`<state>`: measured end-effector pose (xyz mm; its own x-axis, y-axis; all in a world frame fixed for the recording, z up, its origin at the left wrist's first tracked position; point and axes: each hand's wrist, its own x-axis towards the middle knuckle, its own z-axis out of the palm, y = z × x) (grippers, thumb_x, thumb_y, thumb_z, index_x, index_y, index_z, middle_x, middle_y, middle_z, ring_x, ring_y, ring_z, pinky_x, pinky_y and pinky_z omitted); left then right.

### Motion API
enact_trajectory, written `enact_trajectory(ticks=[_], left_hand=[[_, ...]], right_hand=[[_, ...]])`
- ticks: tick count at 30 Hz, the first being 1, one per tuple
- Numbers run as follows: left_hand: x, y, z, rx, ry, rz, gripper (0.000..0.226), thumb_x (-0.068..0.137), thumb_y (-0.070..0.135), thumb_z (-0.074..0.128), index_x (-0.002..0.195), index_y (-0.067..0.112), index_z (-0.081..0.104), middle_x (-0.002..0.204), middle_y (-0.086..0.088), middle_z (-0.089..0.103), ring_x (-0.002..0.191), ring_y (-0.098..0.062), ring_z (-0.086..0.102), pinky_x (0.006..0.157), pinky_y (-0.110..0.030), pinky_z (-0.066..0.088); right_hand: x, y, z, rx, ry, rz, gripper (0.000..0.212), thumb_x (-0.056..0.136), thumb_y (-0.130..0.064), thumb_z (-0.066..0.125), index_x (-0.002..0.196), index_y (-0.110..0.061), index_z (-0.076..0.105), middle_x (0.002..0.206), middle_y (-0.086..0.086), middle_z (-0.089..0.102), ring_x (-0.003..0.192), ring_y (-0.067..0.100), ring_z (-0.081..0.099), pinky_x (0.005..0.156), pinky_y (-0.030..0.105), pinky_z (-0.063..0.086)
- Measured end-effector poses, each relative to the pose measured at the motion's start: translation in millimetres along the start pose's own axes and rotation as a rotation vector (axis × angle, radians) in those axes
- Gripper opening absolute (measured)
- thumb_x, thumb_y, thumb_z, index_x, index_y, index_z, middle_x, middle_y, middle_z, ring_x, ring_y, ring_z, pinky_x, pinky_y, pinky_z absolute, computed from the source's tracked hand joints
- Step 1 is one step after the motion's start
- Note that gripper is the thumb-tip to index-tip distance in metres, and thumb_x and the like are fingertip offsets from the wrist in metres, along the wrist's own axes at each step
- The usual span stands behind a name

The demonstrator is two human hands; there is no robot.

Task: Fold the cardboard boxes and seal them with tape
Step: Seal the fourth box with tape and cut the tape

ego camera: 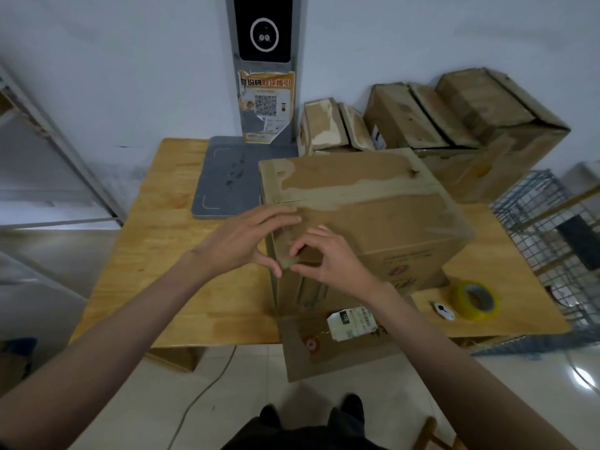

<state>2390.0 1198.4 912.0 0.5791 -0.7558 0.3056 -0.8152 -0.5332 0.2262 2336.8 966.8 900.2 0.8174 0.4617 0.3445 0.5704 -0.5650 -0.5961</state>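
A large brown cardboard box (367,203) stands on the wooden table (168,248), its top flaps shut and streaked with clear tape. One flap with a white label (352,323) hangs down over the table's front edge. My left hand (246,241) lies at the box's near left corner, fingers stretched over the top edge and thumb against the side. My right hand (328,258) is beside it, fingertips pressing a strip of tape on the same corner. A roll of yellowish tape (474,300) lies on the table to the right, with a small white cutter (443,310) next to it.
A grey scanner pad (227,180) with a tall post (263,60) stands at the back of the table. Several taped boxes (461,125) are stacked behind and to the right. A wire rack (552,241) sits at the right, and a cable (201,394) runs over the floor.
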Motion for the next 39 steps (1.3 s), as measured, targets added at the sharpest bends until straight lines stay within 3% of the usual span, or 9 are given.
enact_trajectory(ticks=[3, 8, 12, 16, 23, 27, 31, 36, 39], left_hand=[[-1, 19, 17, -0.049, -0.107, -0.057, 0.093, 0.089, 0.075, 0.041, 0.161, 0.024, 0.012, 0.169, 0.009, 0.005, 0.155, -0.007, 0.004, 0.125, -0.036, 0.019], [-2, 34, 47, -0.149, 0.005, -0.197, 0.072, 0.103, 0.062, 0.025, 0.161, 0.020, 0.016, 0.168, 0.009, 0.011, 0.155, -0.008, 0.001, 0.126, -0.047, 0.011], [13, 49, 47, -0.533, 0.242, -0.540, 0.061, 0.108, 0.051, 0.025, 0.161, 0.026, 0.010, 0.167, 0.017, 0.002, 0.153, 0.001, -0.001, 0.126, -0.030, 0.005], [46, 59, 57, -0.947, 0.429, -0.998, 0.069, 0.106, 0.045, 0.036, 0.160, 0.032, -0.005, 0.168, 0.014, -0.001, 0.154, -0.009, 0.005, 0.127, -0.040, 0.012], [63, 31, 35, -0.731, 0.233, -1.058, 0.065, 0.109, 0.038, 0.033, 0.160, 0.031, -0.005, 0.166, 0.007, 0.017, 0.144, -0.019, 0.035, 0.114, -0.038, 0.035], [103, -6, 25, -0.703, 0.249, -1.079, 0.081, 0.106, 0.047, 0.038, 0.158, 0.018, -0.016, 0.169, -0.001, 0.006, 0.153, -0.024, 0.016, 0.123, -0.047, 0.022], [121, -18, 39, -0.771, 0.318, -1.150, 0.094, 0.103, 0.034, 0.053, 0.155, 0.015, -0.024, 0.166, -0.001, 0.017, 0.151, -0.024, 0.022, 0.123, -0.045, 0.023], [122, -2, 33, -0.925, 0.369, -1.251, 0.090, 0.103, 0.030, 0.056, 0.159, 0.015, -0.012, 0.140, 0.007, 0.041, 0.126, -0.019, 0.047, 0.099, -0.033, 0.042], [121, 8, 31, -0.904, 0.372, -1.270, 0.046, 0.104, 0.032, 0.053, 0.145, 0.017, 0.041, 0.127, 0.003, 0.058, 0.114, -0.022, 0.056, 0.089, -0.035, 0.046]], right_hand=[[-14, -1, -6, 0.104, 0.053, 0.090, 0.013, 0.085, -0.015, 0.077, 0.095, -0.013, 0.069, 0.106, -0.003, 0.072, 0.107, -0.003, 0.060, 0.100, 0.024, 0.046], [-40, 20, -41, -0.058, 0.227, 0.370, 0.020, 0.094, -0.015, 0.066, 0.113, -0.020, 0.069, 0.117, -0.011, 0.066, 0.108, -0.001, 0.054, 0.092, 0.006, 0.038], [-57, 64, -88, -0.274, 0.329, 0.423, 0.027, 0.098, -0.018, 0.062, 0.124, -0.016, 0.068, 0.131, 0.000, 0.065, 0.128, 0.017, 0.053, 0.112, 0.045, 0.042], [-62, 89, -104, -0.321, 0.214, 0.475, 0.040, 0.104, -0.030, 0.051, 0.142, -0.017, 0.055, 0.153, 0.001, 0.048, 0.147, 0.022, 0.035, 0.124, 0.043, 0.022], [-44, 104, -131, -0.350, 0.249, 0.473, 0.035, 0.102, -0.032, 0.054, 0.131, -0.015, 0.065, 0.123, -0.004, 0.068, 0.105, 0.013, 0.066, 0.094, 0.023, 0.047], [-19, 162, -192, -0.268, 0.176, 0.696, 0.055, 0.105, -0.040, 0.045, 0.152, -0.012, 0.039, 0.158, 0.010, 0.038, 0.148, 0.028, 0.032, 0.120, 0.044, 0.028], [-16, 193, -205, 0.136, 0.072, 0.960, 0.064, 0.103, -0.050, 0.046, 0.156, -0.018, 0.029, 0.152, 0.006, 0.044, 0.131, 0.027, 0.046, 0.102, 0.044, 0.045], [-19, 202, -212, 0.398, 0.067, 1.013, 0.055, 0.096, -0.049, 0.061, 0.142, -0.022, 0.046, 0.122, -0.001, 0.057, 0.095, 0.012, 0.057, 0.067, 0.028, 0.044], [-21, 201, -212, 0.454, 0.046, 1.055, 0.055, 0.091, -0.057, 0.062, 0.136, -0.026, 0.054, 0.121, -0.002, 0.063, 0.102, 0.017, 0.062, 0.072, 0.031, 0.046]])
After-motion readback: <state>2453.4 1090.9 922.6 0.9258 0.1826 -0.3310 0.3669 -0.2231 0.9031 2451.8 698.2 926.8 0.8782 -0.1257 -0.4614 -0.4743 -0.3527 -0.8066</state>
